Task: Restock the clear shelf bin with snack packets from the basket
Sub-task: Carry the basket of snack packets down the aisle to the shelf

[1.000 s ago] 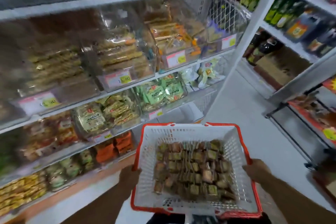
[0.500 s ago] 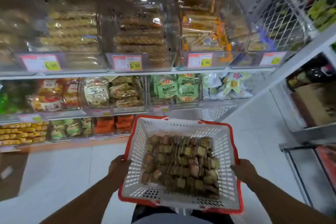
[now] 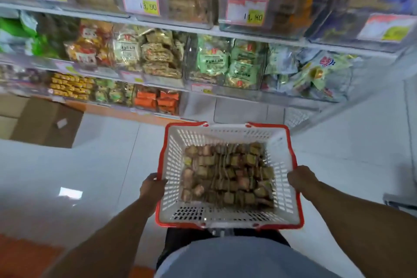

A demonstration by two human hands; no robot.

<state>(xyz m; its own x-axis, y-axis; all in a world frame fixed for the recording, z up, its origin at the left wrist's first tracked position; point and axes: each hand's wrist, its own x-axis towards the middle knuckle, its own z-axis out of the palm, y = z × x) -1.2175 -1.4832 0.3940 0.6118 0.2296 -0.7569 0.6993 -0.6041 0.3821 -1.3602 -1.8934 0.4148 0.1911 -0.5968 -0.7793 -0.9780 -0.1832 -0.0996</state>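
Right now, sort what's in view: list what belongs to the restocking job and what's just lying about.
Belongs to the job:
- basket, white with red rim
- snack packets inside it
- left hand and right hand, gripping its sides
- clear shelf bins; the target one cannot be told

Just lying about:
- cardboard box on the floor
- price labels

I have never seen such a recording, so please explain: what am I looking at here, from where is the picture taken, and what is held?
No machine here: a person wears a camera on the head, looking down at their own arms. The left hand and right hand grip the sides of a white basket with a red rim. Inside lie small brownish snack packets. Ahead stand shelves with clear bins of packaged snacks and price tags. A cardboard box lies on the floor at left.
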